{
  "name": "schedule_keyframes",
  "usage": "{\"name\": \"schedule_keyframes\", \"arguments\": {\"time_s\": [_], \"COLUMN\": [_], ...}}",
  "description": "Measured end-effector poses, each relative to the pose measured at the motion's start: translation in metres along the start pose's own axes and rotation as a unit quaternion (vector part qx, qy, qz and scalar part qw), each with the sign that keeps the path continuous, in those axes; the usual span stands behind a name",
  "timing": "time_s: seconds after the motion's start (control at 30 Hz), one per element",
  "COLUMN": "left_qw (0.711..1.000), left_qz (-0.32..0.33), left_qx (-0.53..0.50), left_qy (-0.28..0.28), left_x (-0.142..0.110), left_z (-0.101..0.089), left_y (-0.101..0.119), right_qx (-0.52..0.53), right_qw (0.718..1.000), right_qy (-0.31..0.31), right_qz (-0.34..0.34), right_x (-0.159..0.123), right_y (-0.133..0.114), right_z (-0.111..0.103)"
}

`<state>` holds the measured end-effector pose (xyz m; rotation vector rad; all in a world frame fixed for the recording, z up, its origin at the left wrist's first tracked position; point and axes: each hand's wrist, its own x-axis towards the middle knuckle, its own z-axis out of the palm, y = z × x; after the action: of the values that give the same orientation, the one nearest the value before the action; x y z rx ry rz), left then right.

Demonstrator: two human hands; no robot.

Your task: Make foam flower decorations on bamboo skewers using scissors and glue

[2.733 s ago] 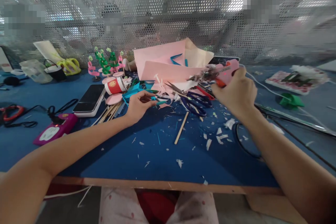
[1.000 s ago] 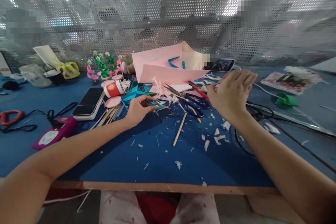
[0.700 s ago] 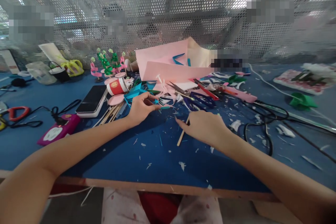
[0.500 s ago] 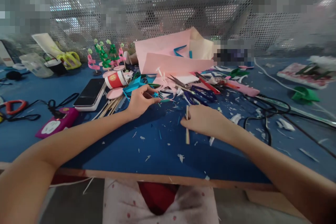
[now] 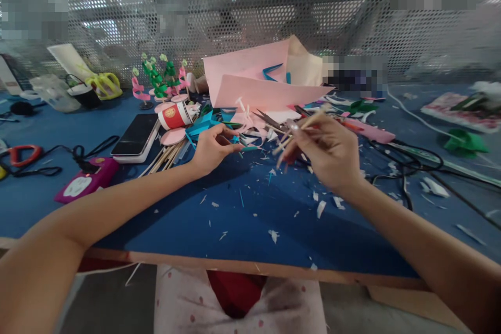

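My left hand (image 5: 214,150) is closed in a pinch at the front of the paper pile. Between its thumb and fingers is a small curled piece of blue paper (image 5: 235,139). To the right, my right hand (image 5: 326,151) is raised above the pile, partly smeared by motion. A thin wooden stick (image 5: 313,121) lies slanted in its fingers. Behind the hands are scissors (image 5: 267,121), folded blue paper (image 5: 203,126) and pale pink strips (image 5: 247,121). A bundle of wooden sticks (image 5: 168,157) pokes out left of my left hand.
A large pink paper sheet (image 5: 266,91) stands folded at the back. On the left are a red and white paper cup (image 5: 175,116), a phone (image 5: 136,135), a purple power bank (image 5: 84,180) and twisted paper plants (image 5: 155,81). Cables (image 5: 407,167) run across the right; scraps litter the blue table (image 5: 242,229).
My right hand has moved up and away from me, opening its grip somewhat. The wooden stick in it has turned from upright to slanted. My left hand has stayed nearly still.
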<state>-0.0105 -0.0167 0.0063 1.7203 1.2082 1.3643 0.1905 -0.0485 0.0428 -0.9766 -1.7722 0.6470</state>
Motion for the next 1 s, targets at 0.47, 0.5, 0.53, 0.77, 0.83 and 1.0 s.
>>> {"name": "schedule_keyframes", "arguments": {"time_s": [0.47,0.5,0.53,0.77,0.83,1.0], "left_qw": [0.999,0.999,0.999,0.998,0.998,0.996], "left_qz": [-0.018,-0.019,-0.017,-0.025,-0.027,-0.032], "left_qx": [-0.049,-0.043,-0.037,-0.05,-0.059,-0.085], "left_qy": [0.014,0.015,0.018,0.013,0.01,0.008], "left_x": [0.002,0.002,0.002,0.002,0.002,0.002], "left_z": [0.0,0.0,0.0,0.0,0.0,0.0], "left_y": [-0.006,-0.005,-0.005,-0.002,-0.001,0.0], "right_qx": [-0.113,-0.11,-0.105,-0.157,-0.164,-0.078], "right_qw": [0.934,0.937,0.94,0.955,0.959,0.978], "right_qy": [-0.162,-0.166,-0.171,-0.121,-0.11,-0.133], "right_qz": [-0.297,-0.287,-0.275,-0.22,-0.203,-0.14], "right_x": [-0.003,-0.004,-0.004,-0.005,-0.004,-0.004], "right_y": [0.024,0.022,0.02,0.016,0.021,0.029], "right_z": [0.0,0.0,0.001,0.009,0.011,0.012]}}
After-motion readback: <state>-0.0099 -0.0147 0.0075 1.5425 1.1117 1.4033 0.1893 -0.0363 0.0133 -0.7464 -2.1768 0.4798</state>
